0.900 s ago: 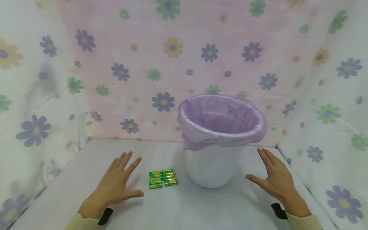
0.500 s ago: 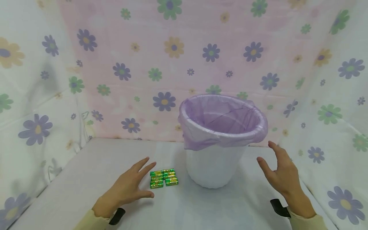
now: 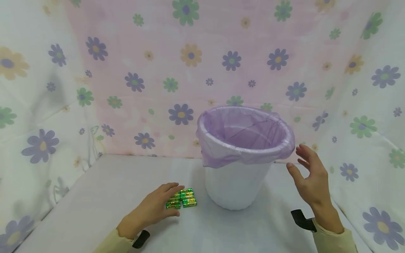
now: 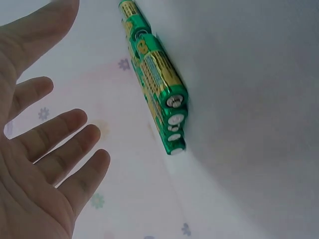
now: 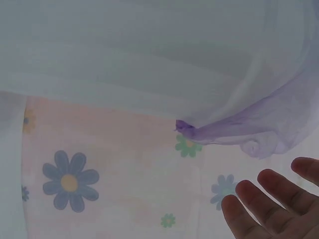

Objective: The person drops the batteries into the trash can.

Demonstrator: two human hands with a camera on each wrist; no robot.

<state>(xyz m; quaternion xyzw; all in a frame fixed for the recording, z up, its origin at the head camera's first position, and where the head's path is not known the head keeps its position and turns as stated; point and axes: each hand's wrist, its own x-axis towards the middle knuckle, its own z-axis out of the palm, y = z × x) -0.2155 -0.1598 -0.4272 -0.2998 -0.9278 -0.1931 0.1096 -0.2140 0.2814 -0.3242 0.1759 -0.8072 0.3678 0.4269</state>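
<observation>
Several green and gold batteries lie side by side in two columns on the white table. My left hand is over their left side, thumb and fingers apart, hiding some of them in the head view. In the left wrist view a gap shows between the fingers and the batteries. To the right stands a white bin, lined with a purple bag folded over its rim. My right hand is raised just right of that rim, fingers slightly bent and holding nothing.
The white table runs back to a flower-patterned cloth, which also hangs at both sides. The bin rises well above the table at right of centre. Black straps sit at both wrists.
My left hand has moved right, from beside the batteries to over them. My right hand has risen closer to the bin's rim. The batteries and bin stay in place.
</observation>
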